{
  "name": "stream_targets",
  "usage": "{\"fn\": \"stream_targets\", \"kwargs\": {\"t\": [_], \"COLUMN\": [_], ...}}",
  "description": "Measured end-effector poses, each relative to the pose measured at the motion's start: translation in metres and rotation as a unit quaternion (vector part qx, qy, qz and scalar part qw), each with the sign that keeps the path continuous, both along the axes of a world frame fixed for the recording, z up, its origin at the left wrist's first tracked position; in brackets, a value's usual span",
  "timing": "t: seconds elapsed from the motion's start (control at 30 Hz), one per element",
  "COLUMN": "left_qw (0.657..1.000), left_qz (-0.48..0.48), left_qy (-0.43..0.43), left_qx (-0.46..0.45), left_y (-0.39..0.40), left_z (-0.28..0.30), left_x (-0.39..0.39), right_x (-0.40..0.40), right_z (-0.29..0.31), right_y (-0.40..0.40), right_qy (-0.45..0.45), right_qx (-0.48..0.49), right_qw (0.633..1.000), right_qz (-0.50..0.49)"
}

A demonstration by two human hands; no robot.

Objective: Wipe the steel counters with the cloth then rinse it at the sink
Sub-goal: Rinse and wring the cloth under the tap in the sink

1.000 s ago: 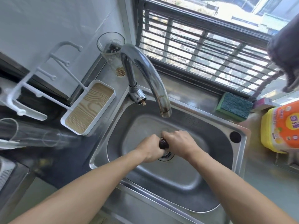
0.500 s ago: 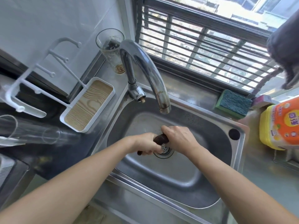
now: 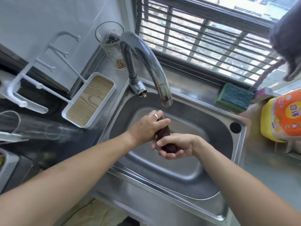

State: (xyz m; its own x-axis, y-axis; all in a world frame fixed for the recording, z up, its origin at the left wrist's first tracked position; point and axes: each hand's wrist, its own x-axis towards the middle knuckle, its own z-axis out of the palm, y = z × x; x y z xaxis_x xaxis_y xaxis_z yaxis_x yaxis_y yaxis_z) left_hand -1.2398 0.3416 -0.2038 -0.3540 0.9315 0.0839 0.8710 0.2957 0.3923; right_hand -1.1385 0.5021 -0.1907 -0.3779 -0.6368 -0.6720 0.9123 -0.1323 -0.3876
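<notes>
Dark rolled cloth (image 3: pixel 164 136) gripped at both ends over the steel sink (image 3: pixel 241 144), left hand (image 3: pixel 146 128) clenched round its 11 o'clock end, right hand (image 3: pixel 175 146) closed on the 5 o'clock end — faucet (image 3: pixel 153 69) spout at 12 o'clock of the hands, green sponge (image 3: pixel 234 97) at 2 o'clock on the ledge, barred window (image 3: pixel 203 38) beyond

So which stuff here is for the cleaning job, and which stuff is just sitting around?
For the job:
- dark cloth, twisted between the left hand and right hand
- steel sink
- tap, with no water visibly running

Just sitting around:
- green sponge
- tall glass
- white tray with wood-look base
- yellow and orange pack
</notes>
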Motion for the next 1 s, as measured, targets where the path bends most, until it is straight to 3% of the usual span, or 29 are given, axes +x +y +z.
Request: {"fn": "stream_targets", "kwargs": {"t": [0.07,0.1,0.13,0.23,0.27,0.33,0.47,0.6,0.7,0.77,0.83,0.9,0.93,1.0], "left_qw": [0.996,0.989,0.98,0.95,0.945,0.938,0.886,0.801,0.686,0.636,0.629,0.675,0.708,0.749], "left_qz": [0.004,0.004,0.012,0.072,0.101,0.154,0.236,0.29,0.269,0.238,0.216,0.219,0.237,0.308], "left_qy": [0.07,0.095,0.105,0.058,0.034,-0.04,-0.296,-0.492,-0.655,-0.715,-0.733,-0.693,-0.651,-0.573], "left_qx": [-0.062,-0.113,-0.167,-0.299,-0.311,-0.308,-0.266,-0.18,-0.169,-0.167,-0.143,-0.13,-0.134,-0.123], "left_y": [-0.007,-0.008,-0.007,0.005,0.009,0.013,0.009,0.006,0.001,-0.005,-0.01,-0.012,-0.013,-0.015], "left_z": [-0.006,-0.002,0.003,0.013,0.013,0.013,0.005,0.01,0.022,0.026,0.025,0.025,0.023,0.015], "left_x": [-0.006,-0.006,-0.003,0.007,0.011,0.019,0.03,0.04,0.043,0.04,0.038,0.036,0.034,0.03], "right_x": [-0.003,-0.006,-0.011,-0.021,-0.022,-0.021,-0.019,-0.015,-0.008,-0.006,-0.003,0.001,0.003,0.009], "right_z": [-0.007,-0.011,-0.013,-0.011,-0.009,-0.007,-0.008,-0.008,-0.01,-0.01,-0.012,-0.011,-0.009,-0.005], "right_y": [-0.009,-0.013,-0.015,-0.022,-0.023,-0.018,-0.005,-0.001,-0.001,-0.001,0.0,0.007,0.009,0.009], "right_qy": [0.052,0.095,0.14,0.261,0.302,0.377,0.462,0.515,0.573,0.584,0.578,0.542,0.509,0.439], "right_qx": [0.107,0.204,0.316,0.581,0.621,0.645,0.648,0.643,0.658,0.672,0.684,0.697,0.684,0.618], "right_qw": [0.993,0.973,0.933,0.734,0.675,0.597,0.507,0.477,0.427,0.409,0.41,0.44,0.491,0.626], "right_qz": [0.016,0.052,0.102,0.236,0.258,0.293,0.331,0.307,0.236,0.201,0.171,0.166,0.18,0.183]}}
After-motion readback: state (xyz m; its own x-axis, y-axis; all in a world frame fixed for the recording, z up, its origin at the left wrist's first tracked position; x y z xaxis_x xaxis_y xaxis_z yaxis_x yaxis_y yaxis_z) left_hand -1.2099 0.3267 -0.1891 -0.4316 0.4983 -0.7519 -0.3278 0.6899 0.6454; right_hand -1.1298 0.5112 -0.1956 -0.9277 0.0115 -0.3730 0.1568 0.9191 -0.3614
